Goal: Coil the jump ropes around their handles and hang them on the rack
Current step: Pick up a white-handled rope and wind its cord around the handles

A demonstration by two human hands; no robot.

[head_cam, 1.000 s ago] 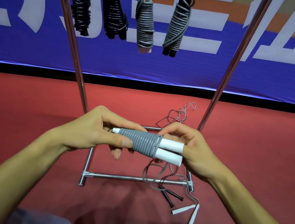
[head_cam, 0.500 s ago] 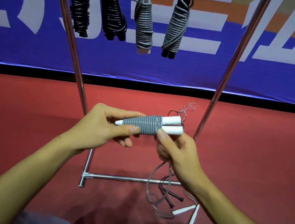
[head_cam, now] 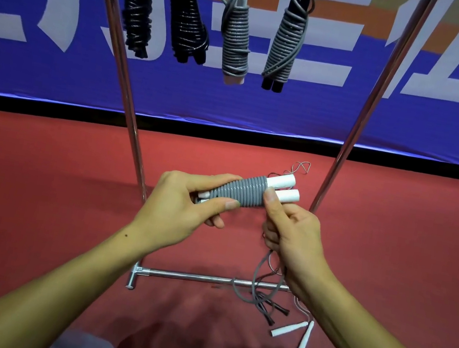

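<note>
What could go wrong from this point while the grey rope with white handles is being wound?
The left hand grips only one end of the grey coil; if the right hand eases its tension, the last turns near the white handles may loosen. The slack tail hangs over the loose ropes on the floor and could snag them.

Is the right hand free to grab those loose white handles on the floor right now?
Probably not: the right hand grips the grey rope at the coiled bundle, though nothing covers the white handles on the floor.
</note>
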